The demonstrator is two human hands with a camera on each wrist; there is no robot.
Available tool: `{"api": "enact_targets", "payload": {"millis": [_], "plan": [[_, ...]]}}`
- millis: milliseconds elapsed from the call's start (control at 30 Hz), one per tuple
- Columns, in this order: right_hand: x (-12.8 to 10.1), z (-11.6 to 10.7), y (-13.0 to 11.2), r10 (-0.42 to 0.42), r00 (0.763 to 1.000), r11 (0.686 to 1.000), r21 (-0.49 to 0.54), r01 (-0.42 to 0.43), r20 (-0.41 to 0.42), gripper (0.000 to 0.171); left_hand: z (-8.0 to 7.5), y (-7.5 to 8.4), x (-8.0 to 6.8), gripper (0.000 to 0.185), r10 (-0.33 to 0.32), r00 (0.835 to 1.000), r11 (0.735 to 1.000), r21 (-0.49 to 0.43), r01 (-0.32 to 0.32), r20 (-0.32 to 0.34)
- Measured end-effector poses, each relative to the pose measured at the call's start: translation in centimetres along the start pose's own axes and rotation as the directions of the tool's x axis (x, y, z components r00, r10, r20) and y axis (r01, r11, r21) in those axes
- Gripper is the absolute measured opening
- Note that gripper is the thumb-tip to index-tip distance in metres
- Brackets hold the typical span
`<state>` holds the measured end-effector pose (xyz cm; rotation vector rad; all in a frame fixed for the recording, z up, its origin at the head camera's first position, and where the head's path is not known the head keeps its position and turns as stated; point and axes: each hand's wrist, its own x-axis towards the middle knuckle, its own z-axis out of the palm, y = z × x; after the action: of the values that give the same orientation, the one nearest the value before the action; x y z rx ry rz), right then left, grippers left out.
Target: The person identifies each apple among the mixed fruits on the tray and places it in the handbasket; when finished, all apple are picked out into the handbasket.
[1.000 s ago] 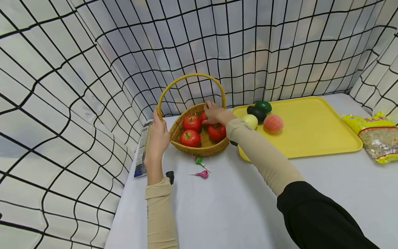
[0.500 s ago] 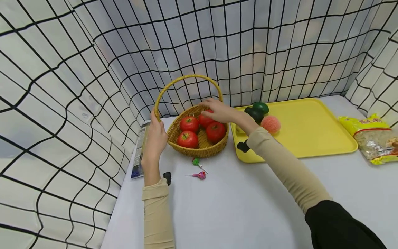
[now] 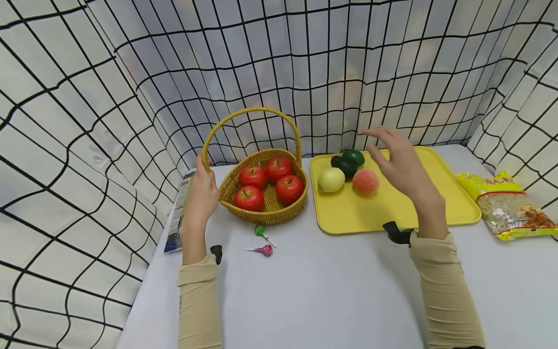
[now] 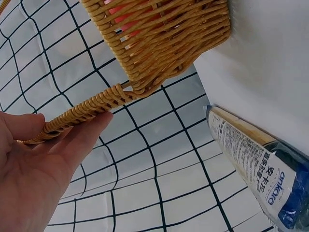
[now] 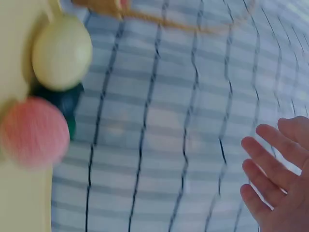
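A woven wicker basket [image 3: 267, 214] with a tall hoop handle [image 3: 250, 111] holds several red tomatoes [image 3: 278, 168]. My left hand [image 3: 203, 175] grips the handle where it meets the rim on the left. In the left wrist view the handle [image 4: 91, 105] lies between thumb and fingers [image 4: 83, 140]. My right hand [image 3: 394, 157] hovers open and empty over the yellow tray [image 3: 440, 208], just right of the fruit, its fingers [image 5: 273, 164] spread. On the tray lie a pale yellow fruit [image 3: 331, 179], a pink peach [image 3: 365, 181] and a dark green avocado [image 3: 348, 163].
Two lollipops, green [image 3: 260, 230] and pink [image 3: 264, 250], lie in front of the basket. A flat packet [image 3: 176, 219] lies at the table's left edge. A yellow snack bag [image 3: 510, 206] sits at the right. Gridded fabric walls [image 3: 305, 63] enclose the table's back and sides.
My right hand has left the tomatoes in the basket and swung right over the tray, opening with nothing in it. The left hand stays on the handle.
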<state>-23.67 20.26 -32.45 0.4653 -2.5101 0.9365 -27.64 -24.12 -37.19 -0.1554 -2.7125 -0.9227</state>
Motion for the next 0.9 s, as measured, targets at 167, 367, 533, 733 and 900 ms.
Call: {"api": "enact_targets", "payload": {"millis": [167, 367, 533, 733, 900], "plan": [[-1.4, -2.4, 1.1, 0.024, 0.995, 0.999, -0.018, -0.026, -0.093, 0.041, 0.0, -0.2, -0.3, 0.061, -0.008, 0.998, 0.998, -0.065, 0.012, 0.055], [-1.0, -3.0, 0.9, 0.001, 0.995, 1.000, 0.002, -0.001, -0.097, 0.044, -0.2, 0.0, 0.1, 0.060, -0.001, 1.000, 0.999, -0.050, 0.001, -0.004], [-0.4, -3.3, 0.1, -0.026, 0.994, 1.000, -0.006, 0.025, -0.108, 0.045, -0.5, -0.3, 0.1, 0.060, 0.001, 1.000, 0.999, -0.042, -0.002, -0.029], [-0.5, -3.4, 0.0, -0.004, 0.996, 1.000, 0.025, 0.006, -0.093, 0.047, -0.7, -0.4, 0.0, 0.061, -0.002, 0.999, 0.999, -0.037, 0.001, -0.037], [-1.2, -3.3, 0.8, 0.022, 0.995, 1.000, 0.023, -0.020, -0.094, 0.049, -0.7, -0.2, 0.2, 0.061, 0.017, 1.000, 1.000, -0.025, -0.017, -0.016]]}}
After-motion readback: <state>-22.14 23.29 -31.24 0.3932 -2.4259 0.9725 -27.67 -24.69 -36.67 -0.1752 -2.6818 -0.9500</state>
